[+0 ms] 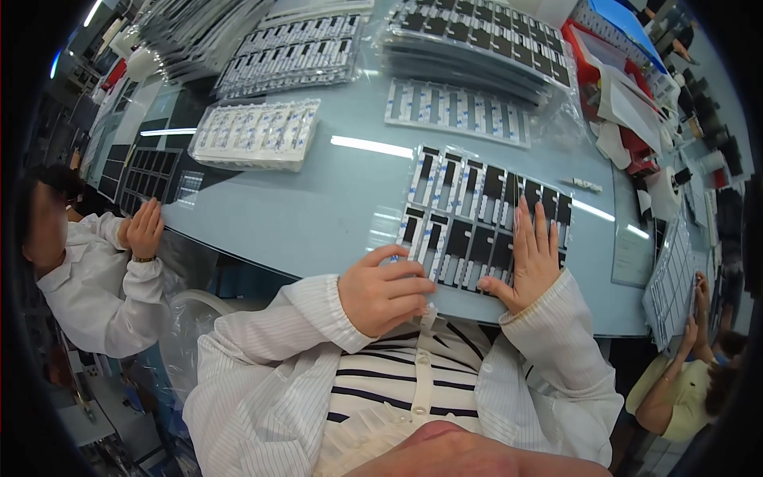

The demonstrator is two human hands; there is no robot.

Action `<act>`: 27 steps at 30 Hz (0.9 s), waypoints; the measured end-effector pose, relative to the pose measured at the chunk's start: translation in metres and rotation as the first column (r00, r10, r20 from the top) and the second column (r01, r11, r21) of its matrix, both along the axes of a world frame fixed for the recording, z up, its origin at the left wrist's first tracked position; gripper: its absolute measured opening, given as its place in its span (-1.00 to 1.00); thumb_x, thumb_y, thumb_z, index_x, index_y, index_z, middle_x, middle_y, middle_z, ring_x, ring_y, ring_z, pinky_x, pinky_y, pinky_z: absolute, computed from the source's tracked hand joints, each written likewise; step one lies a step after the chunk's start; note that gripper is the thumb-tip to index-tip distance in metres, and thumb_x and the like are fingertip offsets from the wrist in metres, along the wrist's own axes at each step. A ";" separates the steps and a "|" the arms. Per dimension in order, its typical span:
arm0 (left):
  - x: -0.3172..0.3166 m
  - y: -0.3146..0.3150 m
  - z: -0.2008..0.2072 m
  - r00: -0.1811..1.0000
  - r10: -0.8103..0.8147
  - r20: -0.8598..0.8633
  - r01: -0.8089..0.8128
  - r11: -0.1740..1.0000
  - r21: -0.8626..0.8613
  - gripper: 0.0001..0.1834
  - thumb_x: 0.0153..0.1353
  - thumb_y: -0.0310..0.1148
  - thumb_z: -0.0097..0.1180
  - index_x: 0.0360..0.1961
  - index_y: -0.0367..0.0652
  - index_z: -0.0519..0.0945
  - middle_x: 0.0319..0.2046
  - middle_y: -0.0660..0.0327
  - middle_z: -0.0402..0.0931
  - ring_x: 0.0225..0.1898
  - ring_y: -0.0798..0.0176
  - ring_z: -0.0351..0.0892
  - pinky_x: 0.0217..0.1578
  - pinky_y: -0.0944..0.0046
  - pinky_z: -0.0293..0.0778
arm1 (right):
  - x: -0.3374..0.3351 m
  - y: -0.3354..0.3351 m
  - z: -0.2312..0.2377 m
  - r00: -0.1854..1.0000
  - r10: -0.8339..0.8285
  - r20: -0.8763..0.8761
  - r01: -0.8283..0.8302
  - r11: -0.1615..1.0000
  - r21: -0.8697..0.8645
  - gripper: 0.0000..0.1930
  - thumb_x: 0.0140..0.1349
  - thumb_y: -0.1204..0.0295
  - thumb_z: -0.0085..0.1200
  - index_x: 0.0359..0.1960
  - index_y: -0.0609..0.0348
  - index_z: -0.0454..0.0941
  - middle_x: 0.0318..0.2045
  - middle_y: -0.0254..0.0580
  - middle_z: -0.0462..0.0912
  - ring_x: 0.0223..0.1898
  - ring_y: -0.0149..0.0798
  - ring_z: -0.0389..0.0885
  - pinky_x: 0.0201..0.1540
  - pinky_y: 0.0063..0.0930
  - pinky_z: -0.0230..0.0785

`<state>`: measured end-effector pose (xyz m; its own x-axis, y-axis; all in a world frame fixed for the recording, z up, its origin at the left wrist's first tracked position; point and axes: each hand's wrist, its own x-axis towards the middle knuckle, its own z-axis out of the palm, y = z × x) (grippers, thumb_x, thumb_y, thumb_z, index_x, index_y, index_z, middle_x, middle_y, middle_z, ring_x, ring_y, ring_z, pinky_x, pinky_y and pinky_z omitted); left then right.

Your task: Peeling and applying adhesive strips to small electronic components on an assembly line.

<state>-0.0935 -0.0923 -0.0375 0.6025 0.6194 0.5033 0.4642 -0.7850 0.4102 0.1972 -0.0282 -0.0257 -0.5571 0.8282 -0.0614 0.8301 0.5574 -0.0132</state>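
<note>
A flat sheet [457, 242] lies on the table in front of me, with rows of black rectangular pieces and white strips with blue marks. My right hand [531, 258] is spread flat over its right part, thumb out to the side, holding nothing. At the sheet's lower left corner is my left hand [385, 292], its fingers bent and drawn together. A bit of blue and white shows by its fingertips; what they pinch is too small to name. Below that hand a pale tab hangs at the table edge.
Behind the sheet are a white strip panel [457, 111] and a tall stack of black-patterned sheets [485, 40]. Further left stand a white tray stack [256, 133] and bagged sheets [290, 52]. A red bin [584, 52] is at the back right. Other people sit at both sides.
</note>
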 end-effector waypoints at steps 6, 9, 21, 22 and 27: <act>0.000 0.003 0.000 1.000 -0.011 0.002 0.011 0.999 -0.041 -0.86 0.10 -0.36 0.36 -0.36 -0.06 0.62 -0.13 0.34 0.69 -0.06 0.21 0.64 0.15 0.01 0.34 | 0.003 0.000 -0.010 0.999 -0.009 -0.050 0.012 0.999 0.049 0.29 0.04 -0.44 0.05 0.53 0.27 -0.25 0.55 0.09 -0.14 0.56 0.22 -0.26 0.49 0.25 -0.36; 0.000 0.003 -0.001 0.999 0.022 -0.041 -0.022 1.000 0.004 -0.87 0.05 -0.35 0.36 -0.38 -0.07 0.65 -0.15 0.33 0.67 -0.07 0.23 0.61 0.18 -0.02 0.35 | -0.002 0.003 -0.006 0.997 -0.018 -0.069 0.019 0.999 0.026 0.29 0.06 -0.43 0.05 0.53 0.29 -0.26 0.54 0.12 -0.12 0.56 0.21 -0.26 0.49 0.24 -0.35; 0.004 0.003 0.003 0.993 0.047 -0.112 -0.047 0.999 0.004 -0.89 0.06 -0.36 0.37 -0.41 -0.06 0.66 -0.18 0.35 0.68 -0.07 0.25 0.64 0.30 -0.15 0.26 | -0.001 0.001 -0.011 0.992 -0.021 -0.122 0.027 0.999 0.045 0.28 0.03 -0.37 0.12 0.53 0.24 -0.25 0.54 0.06 -0.09 0.57 0.16 -0.24 0.52 0.15 -0.38; 0.005 0.003 0.002 0.993 0.047 -0.111 -0.048 0.999 -0.006 -0.89 0.06 -0.36 0.37 -0.41 -0.06 0.66 -0.18 0.35 0.68 -0.07 0.25 0.64 0.30 -0.15 0.26 | -0.001 0.002 -0.011 0.988 -0.006 -0.155 0.014 0.998 0.053 0.27 0.02 -0.31 0.19 0.53 0.24 -0.23 0.54 0.07 -0.06 0.56 0.16 -0.21 0.51 0.14 -0.35; 0.008 -0.001 0.001 0.995 0.052 -0.089 -0.053 0.999 -0.008 -0.87 0.06 -0.36 0.39 -0.42 -0.08 0.65 -0.16 0.30 0.68 -0.10 0.20 0.64 0.27 -0.16 0.31 | -0.005 0.007 0.014 0.837 0.169 -0.520 -0.090 0.981 0.174 -0.13 0.05 0.19 0.40 0.37 0.28 0.26 0.34 0.11 0.35 0.36 0.16 0.29 0.34 0.06 0.15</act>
<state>-0.0851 -0.0936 -0.0366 0.6109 0.6562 0.4429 0.5397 -0.7545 0.3734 0.1918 -0.0210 -0.0116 -0.5740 0.7241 0.3825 0.6381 0.6882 -0.3453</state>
